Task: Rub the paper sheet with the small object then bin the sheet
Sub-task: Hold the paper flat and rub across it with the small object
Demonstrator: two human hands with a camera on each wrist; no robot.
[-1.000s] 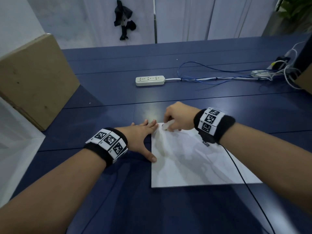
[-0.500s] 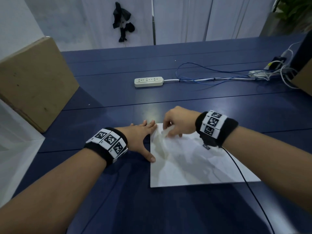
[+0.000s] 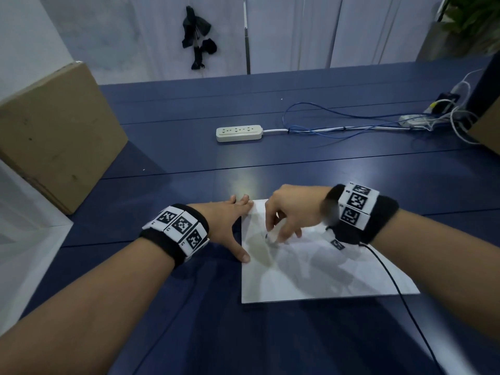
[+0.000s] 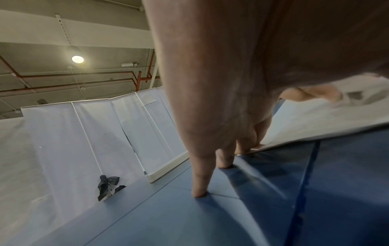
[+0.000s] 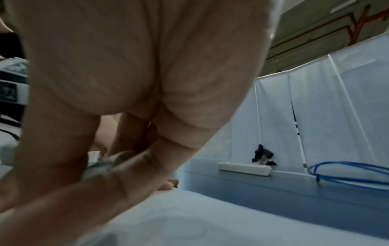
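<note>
A white paper sheet (image 3: 319, 269) lies flat on the blue table (image 3: 189, 158). My left hand (image 3: 232, 228) lies flat with straight fingers at the sheet's left edge, thumb and fingertips pressing on the edge. My right hand (image 3: 281, 226) is over the upper left part of the sheet and pinches a small whitish object (image 3: 271, 235) with a dark tip, its end touching the paper. In the left wrist view the fingers (image 4: 200, 174) press on the table beside the sheet (image 4: 315, 119). The right wrist view shows the curled fingers (image 5: 126, 166) over the sheet (image 5: 231, 216), the object mostly hidden.
A cardboard box (image 3: 54, 133) stands at the left, with a white container edge (image 3: 24, 239) in front of it. A white power strip (image 3: 239, 133) and blue cables (image 3: 338, 123) lie further back. More plugs and wires (image 3: 446, 109) sit at the far right.
My right hand has moved down the sheet toward me, away from the top left corner, with the small object in it. The left hand has stayed at the sheet's edge.
</note>
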